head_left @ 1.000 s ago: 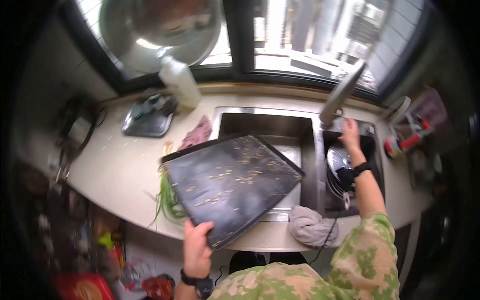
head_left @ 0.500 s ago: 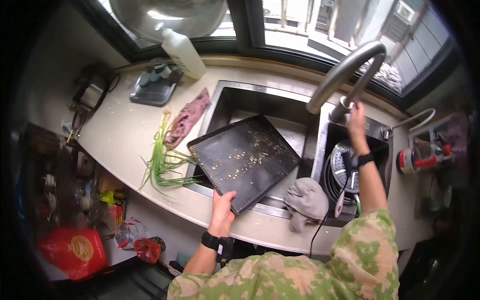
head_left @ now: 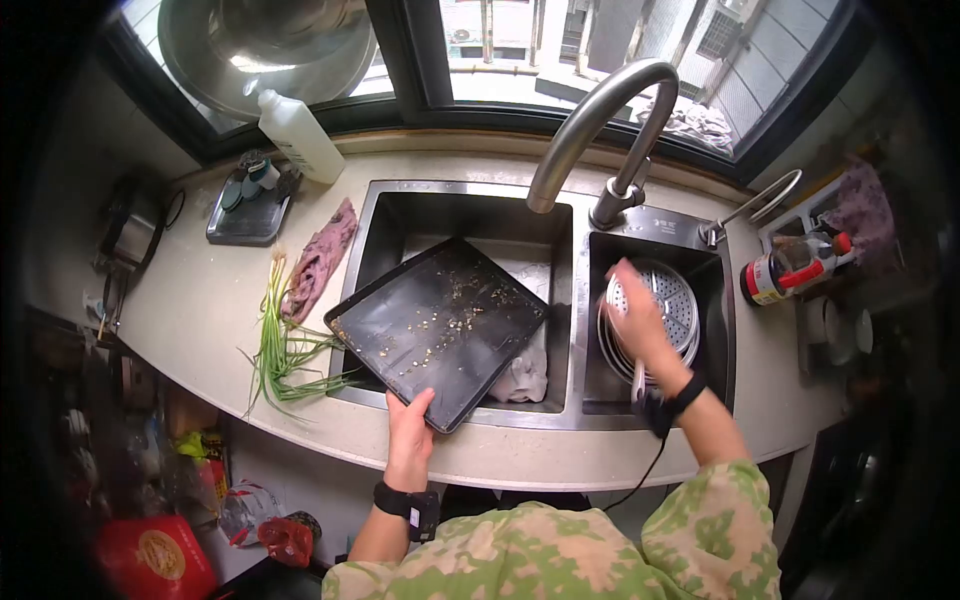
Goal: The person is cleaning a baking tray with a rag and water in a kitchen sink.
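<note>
My left hand (head_left: 408, 437) grips the near corner of a black baking tray (head_left: 435, 327) speckled with crumbs. The tray lies tilted over the left basin of the steel sink (head_left: 470, 205). A grey cloth (head_left: 522, 372) lies in that basin, partly under the tray. My right hand (head_left: 637, 325) hovers blurred over the right basin, above a perforated metal steamer plate (head_left: 668, 305); its fingers look empty. The curved tap (head_left: 597, 120) stands behind, its spout over the divide between the basins.
Green onions (head_left: 277, 340) and a purple cloth (head_left: 318, 262) lie on the counter left of the sink. A small tray of scrubbers (head_left: 248, 205) and a white bottle (head_left: 298, 135) stand at the back left. A sauce bottle (head_left: 790, 268) lies to the right.
My right hand left the tap and dropped over the steamer plate. The tray came lower into the left basin. The grey cloth went from the sink's front edge into the basin.
</note>
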